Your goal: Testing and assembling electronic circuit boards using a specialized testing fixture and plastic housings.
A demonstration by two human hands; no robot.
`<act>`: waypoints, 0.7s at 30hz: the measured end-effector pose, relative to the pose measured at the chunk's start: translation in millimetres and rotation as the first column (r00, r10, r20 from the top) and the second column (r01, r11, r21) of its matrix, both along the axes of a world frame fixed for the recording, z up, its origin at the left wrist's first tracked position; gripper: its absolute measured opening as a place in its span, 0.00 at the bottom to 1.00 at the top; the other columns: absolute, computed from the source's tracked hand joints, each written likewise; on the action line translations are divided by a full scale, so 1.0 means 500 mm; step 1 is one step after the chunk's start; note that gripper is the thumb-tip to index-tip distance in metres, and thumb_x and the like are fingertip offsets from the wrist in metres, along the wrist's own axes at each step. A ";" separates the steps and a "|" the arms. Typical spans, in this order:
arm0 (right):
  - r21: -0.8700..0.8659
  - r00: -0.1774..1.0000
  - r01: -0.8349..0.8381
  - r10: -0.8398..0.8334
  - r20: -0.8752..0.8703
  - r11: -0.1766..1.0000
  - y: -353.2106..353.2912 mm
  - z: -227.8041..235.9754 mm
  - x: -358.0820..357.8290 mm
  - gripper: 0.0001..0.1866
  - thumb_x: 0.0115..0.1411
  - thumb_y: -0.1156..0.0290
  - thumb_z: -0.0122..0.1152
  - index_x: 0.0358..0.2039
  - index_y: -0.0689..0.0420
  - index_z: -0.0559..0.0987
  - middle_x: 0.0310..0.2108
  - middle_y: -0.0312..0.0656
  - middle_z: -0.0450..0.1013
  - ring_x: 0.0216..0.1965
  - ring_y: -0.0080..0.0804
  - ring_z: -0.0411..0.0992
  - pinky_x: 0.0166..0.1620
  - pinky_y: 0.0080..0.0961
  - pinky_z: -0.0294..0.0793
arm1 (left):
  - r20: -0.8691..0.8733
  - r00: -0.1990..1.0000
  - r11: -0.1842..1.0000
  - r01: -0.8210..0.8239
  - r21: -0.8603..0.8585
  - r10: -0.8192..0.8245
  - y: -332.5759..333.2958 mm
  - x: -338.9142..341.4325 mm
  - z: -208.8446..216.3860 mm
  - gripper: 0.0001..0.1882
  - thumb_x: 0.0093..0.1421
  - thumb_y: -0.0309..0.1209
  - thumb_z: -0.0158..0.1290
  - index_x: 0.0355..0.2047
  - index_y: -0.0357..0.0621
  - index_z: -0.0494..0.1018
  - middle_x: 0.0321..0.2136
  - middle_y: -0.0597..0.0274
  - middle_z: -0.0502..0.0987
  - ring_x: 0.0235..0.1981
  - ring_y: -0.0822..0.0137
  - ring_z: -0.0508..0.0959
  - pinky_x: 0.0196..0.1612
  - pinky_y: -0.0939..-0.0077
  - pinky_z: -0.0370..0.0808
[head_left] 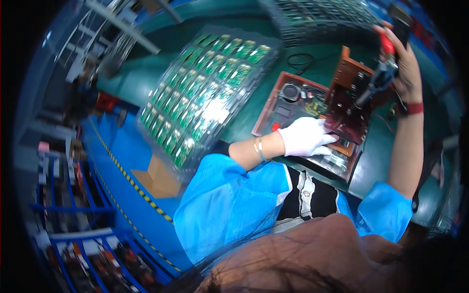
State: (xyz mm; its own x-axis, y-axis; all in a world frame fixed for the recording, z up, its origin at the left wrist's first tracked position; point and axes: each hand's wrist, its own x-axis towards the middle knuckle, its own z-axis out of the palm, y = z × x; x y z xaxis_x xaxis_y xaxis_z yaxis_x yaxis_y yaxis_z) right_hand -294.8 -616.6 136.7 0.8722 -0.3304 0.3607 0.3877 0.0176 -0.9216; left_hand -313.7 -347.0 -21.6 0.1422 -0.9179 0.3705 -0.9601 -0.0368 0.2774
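Note:
My right hand (408, 73) is wrapped round a powered screwdriver (375, 84) with a red band and a dark body. Its bit points down and left onto a dark red plate (348, 113) in an orange-brown fixture (345, 63). In a white glove, my left hand (308, 138) lies at the near left edge of that plate, fingers stretched out and apart. Beneath is a shallow orange-rimmed case (271, 105) holding a round black speaker (291, 92), wires and small parts. The screwdriver tip's exact contact with the plate is blurred.
A clear plastic tray (221, 134) of green circuit boards lies left of the case on the green table (129, 80). More stacked trays (322, 17) stand at the back. A black cable (301, 62) coils behind the case. Blue racks (73, 210) stand on the left, past a cardboard box (159, 178).

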 end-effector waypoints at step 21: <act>0.005 0.994 -0.034 0.035 -0.101 0.999 -0.055 -0.011 0.005 0.27 0.70 0.61 0.56 0.65 0.58 0.67 0.56 0.39 0.75 0.26 0.15 0.64 0.30 0.10 0.68 | -0.402 -0.016 -0.073 -0.989 -0.126 0.915 0.696 0.498 0.071 0.26 0.57 0.23 0.46 0.55 0.56 0.77 0.47 0.63 0.83 0.43 0.56 0.82 0.49 0.67 0.78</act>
State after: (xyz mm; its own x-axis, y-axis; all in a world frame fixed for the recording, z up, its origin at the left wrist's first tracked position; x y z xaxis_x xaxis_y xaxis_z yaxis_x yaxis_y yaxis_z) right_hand -292.5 -644.1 131.2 0.9151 -0.3003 0.2692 0.2917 0.0321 -0.9560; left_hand -64.6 0.8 13.8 0.8523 0.3439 0.3941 0.0121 -0.7662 0.6425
